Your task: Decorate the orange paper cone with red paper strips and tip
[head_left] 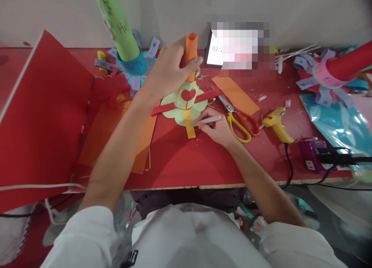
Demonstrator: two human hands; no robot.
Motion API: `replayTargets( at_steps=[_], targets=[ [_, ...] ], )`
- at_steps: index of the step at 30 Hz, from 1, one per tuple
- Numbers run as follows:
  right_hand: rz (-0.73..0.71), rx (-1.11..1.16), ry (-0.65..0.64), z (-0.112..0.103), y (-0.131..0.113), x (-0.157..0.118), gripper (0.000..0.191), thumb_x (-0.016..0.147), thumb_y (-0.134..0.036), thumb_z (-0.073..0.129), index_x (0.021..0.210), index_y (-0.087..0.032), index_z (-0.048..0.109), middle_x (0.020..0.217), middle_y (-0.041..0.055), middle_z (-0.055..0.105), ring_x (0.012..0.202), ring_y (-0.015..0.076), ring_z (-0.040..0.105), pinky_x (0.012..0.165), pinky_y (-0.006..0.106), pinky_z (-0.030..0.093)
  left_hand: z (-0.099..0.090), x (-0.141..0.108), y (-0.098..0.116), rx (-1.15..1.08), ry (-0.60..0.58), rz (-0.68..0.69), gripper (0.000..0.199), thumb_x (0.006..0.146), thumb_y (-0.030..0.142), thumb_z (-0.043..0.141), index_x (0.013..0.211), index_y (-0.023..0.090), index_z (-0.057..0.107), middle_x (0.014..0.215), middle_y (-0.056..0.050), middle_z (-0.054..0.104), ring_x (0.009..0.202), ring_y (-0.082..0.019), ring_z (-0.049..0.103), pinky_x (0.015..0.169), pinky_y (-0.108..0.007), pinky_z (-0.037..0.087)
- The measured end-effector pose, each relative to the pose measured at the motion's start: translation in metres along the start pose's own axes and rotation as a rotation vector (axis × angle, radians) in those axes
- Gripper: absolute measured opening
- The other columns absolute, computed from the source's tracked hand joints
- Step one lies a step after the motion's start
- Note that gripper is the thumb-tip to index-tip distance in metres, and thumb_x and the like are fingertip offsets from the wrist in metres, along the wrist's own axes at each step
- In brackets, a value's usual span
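Observation:
My left hand is closed around an upright orange paper tube. Below the tube lies a pale green paper flower with a red heart at its middle. Red paper strips stick out from it on both sides, and a yellow paper strip points towards me. In my right hand is a slim whitish pen, its tip by the yellow strip. Whether the tip touches the paper I cannot tell. Just right of that hand, scissors with yellow and red handles lie open.
A yellow glue gun and a purple power socket with cables lie at right. Orange sheets and a standing red board are at left. A green paper tube and a lit tablet stand behind.

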State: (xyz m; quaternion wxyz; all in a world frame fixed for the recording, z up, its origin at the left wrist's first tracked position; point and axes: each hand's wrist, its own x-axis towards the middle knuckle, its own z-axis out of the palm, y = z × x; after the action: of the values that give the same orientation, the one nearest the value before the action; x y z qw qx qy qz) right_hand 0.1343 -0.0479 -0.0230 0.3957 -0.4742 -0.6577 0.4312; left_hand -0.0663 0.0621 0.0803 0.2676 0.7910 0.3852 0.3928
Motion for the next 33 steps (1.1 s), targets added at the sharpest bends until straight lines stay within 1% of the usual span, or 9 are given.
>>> replayTargets(
  at_steps=[5,10,13,18,21,24,27,30,33],
  targets=[
    [-0.019,-0.042,0.001,0.0008,-0.0012,0.0005,0.009,0.081,-0.027,0.071,0.081,-0.025,0.061,0.076,-0.0009,0.068,0.064,0.0159,0.056,0.059,0.033,0.04,-0.0005,-0.0006,-0.0008,-0.023,0.0,-0.003,0.011,0.102,0.033,0.063,0.093,0.029,0.059,0.093,-0.004,0.081,0.085,-0.025,0.076,0.078,-0.041,0.05],
    [-0.003,-0.036,-0.007,0.0007,-0.0036,-0.0015,0.009,0.079,-0.024,0.068,0.077,-0.025,0.059,0.071,-0.0017,0.066,0.062,0.0151,0.051,0.056,0.032,0.038,-0.0006,-0.0001,-0.0022,-0.04,-0.01,0.003,0.011,0.101,0.036,0.061,0.092,0.03,0.06,0.093,-0.005,0.08,0.086,-0.027,0.075,0.077,-0.045,0.051],
    [-0.011,-0.032,-0.031,0.0008,-0.0039,-0.0023,0.008,0.081,-0.026,0.069,0.081,-0.025,0.062,0.075,-0.0011,0.068,0.065,0.0156,0.054,0.058,0.031,0.04,-0.0001,0.001,-0.0032,-0.04,0.002,-0.005,0.012,0.098,0.039,0.064,0.089,0.032,0.061,0.091,-0.003,0.08,0.084,-0.029,0.075,0.077,-0.047,0.049],
    [-0.006,-0.027,-0.057,0.0001,-0.005,-0.0022,0.008,0.08,-0.026,0.07,0.079,-0.024,0.063,0.073,-0.0012,0.067,0.064,0.0156,0.055,0.058,0.032,0.041,0.0007,0.0032,-0.0079,-0.04,0.007,-0.008,0.009,0.094,0.044,0.067,0.09,0.036,0.064,0.088,0.0,0.08,0.081,-0.025,0.071,0.076,-0.045,0.049],
    [0.005,0.003,-0.07,-0.0015,-0.0072,-0.0027,0.007,0.08,-0.025,0.069,0.078,-0.024,0.063,0.074,-0.0003,0.07,0.067,0.0171,0.058,0.059,0.032,0.041,0.0004,0.0038,-0.0099,-0.089,0.008,-0.006,0.007,0.088,0.047,0.072,0.09,0.042,0.067,0.085,0.0,0.08,0.082,-0.029,0.068,0.079,-0.05,0.049],
    [0.008,0.008,-0.06,-0.0026,-0.0086,-0.003,0.006,0.079,-0.024,0.068,0.077,-0.024,0.062,0.074,0.0,0.071,0.067,0.0175,0.058,0.058,0.032,0.04,-0.0002,0.0037,-0.0092,-0.102,-0.006,-0.017,0.008,0.087,0.05,0.073,0.092,0.046,0.069,0.085,0.001,0.08,0.087,-0.031,0.069,0.081,-0.054,0.048],
    [0.009,-0.004,-0.057,-0.0028,-0.009,-0.003,0.007,0.08,-0.024,0.068,0.078,-0.025,0.062,0.074,-0.0002,0.07,0.065,0.0171,0.057,0.058,0.032,0.04,-0.0005,0.0035,-0.0075,-0.091,-0.012,-0.021,0.01,0.088,0.055,0.071,0.091,0.046,0.068,0.087,0.001,0.08,0.088,-0.031,0.07,0.08,-0.053,0.048],
    [0.008,0.005,-0.066,-0.0026,-0.0093,-0.003,0.006,0.08,-0.023,0.068,0.078,-0.024,0.062,0.075,0.0006,0.071,0.067,0.018,0.06,0.058,0.032,0.04,-0.0003,0.0034,-0.0071,-0.064,-0.006,-0.035,0.012,0.09,0.054,0.069,0.089,0.042,0.067,0.089,0.0,0.08,0.084,-0.03,0.07,0.079,-0.051,0.049],
    [0.001,0.007,-0.079,-0.0022,-0.0098,-0.0033,0.005,0.08,-0.023,0.068,0.078,-0.024,0.063,0.077,0.0011,0.071,0.068,0.0182,0.06,0.058,0.032,0.04,-0.0001,0.0036,-0.0092,-0.067,-0.009,-0.048,0.017,0.089,0.057,0.068,0.091,0.041,0.068,0.092,-0.001,0.08,0.087,-0.031,0.071,0.081,-0.053,0.05]
  ],
)
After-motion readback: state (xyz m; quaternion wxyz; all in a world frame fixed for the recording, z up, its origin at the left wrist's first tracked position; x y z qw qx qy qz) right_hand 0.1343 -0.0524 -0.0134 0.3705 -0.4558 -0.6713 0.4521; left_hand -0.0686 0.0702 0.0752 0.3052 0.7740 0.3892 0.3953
